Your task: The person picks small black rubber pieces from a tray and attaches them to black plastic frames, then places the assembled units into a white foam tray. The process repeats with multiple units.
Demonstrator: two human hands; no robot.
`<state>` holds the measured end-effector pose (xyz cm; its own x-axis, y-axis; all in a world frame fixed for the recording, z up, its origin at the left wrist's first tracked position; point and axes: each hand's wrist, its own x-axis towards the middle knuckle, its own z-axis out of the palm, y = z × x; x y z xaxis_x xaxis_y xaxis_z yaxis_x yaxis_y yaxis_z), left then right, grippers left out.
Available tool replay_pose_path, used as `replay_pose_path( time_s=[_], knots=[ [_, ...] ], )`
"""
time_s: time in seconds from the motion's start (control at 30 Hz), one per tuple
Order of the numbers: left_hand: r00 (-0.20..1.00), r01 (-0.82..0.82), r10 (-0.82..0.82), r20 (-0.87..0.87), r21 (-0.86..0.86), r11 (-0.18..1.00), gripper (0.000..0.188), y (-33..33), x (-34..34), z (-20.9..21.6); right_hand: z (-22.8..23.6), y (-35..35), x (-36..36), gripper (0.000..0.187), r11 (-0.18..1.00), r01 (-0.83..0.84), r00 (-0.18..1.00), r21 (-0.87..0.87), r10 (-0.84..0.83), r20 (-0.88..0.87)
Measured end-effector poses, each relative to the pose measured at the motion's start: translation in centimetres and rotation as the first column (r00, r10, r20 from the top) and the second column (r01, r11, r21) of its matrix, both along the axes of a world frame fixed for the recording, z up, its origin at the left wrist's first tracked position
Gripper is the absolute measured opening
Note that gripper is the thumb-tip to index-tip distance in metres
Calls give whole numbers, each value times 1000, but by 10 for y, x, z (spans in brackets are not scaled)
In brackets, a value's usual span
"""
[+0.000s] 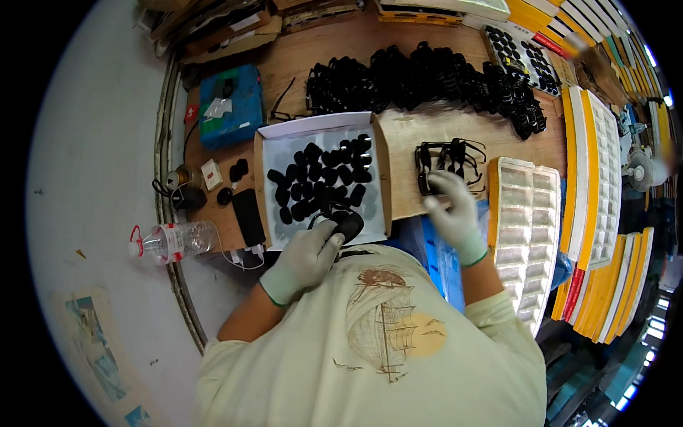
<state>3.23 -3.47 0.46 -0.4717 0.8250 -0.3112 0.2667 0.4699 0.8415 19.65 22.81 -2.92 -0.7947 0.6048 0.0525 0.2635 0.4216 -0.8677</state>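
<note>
Left hand [304, 260]: gloved, at the near edge of the bench [469, 127]. Forearm slants up and inward from the lower left; palm is turned in, thumb and fingers closed on a pair of dark glasses [348, 225]. The hand covers part of the pair, so this is probably, not surely, glasses. The pair sits above the near edge of an open white box [385, 171], with black oval pieces [311, 171] spread inside.

Right hand [457, 219]: gloved, raised beyond the bench's near edge, right of the box. Forearm rises from the right sleeve and leans left; wrist is nearly straight, fingers bent, thumb apart from them, nothing seen in the grip. Fingertips are at the near side of a small row of glasses [453, 158]; contact cannot be told.

A long heap of black frames [420, 77] lies toward the bench's far edge. A blue box [231, 117] sits near its far left corner.
</note>
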Motion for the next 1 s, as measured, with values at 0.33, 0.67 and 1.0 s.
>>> replay_pose_path(
  time_s=[0.33,0.67,1.0],
  knots=[
    [735,671,-676,-41,-97,735,29,-34,-80,4,-1,-137,-69,29,769,-607,791,-201,608,-62],
    [852,16,-87,-516,-139,990,43,75,-199,-170,7,-142,-38,23,803,145,989,-579,-96,114],
    [751,-229,-93,-654,-389,892,62,99,-173,-187,1,-75,2,75,976,-102,990,-191,119,80]
  ],
)
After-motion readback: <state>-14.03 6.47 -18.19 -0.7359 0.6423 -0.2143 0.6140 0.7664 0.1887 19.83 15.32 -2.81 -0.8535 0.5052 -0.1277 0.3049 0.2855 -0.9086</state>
